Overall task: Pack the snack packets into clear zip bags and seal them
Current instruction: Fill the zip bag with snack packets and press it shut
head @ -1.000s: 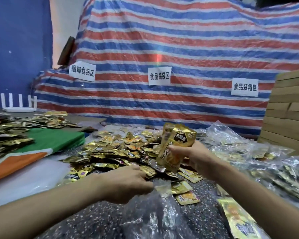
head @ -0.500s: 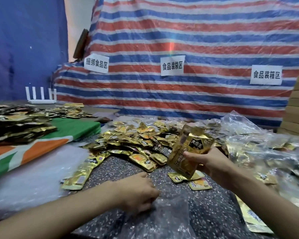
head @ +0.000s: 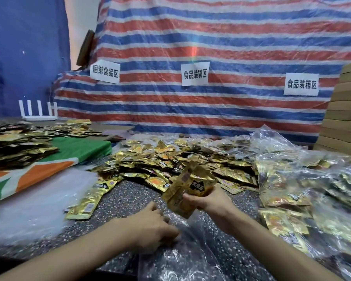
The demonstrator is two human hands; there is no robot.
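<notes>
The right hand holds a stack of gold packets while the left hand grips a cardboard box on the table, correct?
No. The head view shows the left hand gripping a clear bag instead. The right hand does hold the gold packets.

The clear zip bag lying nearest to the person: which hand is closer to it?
Left. The left hand grips the clear zip bag at its edge; the right hand holds snack packets above it.
</notes>
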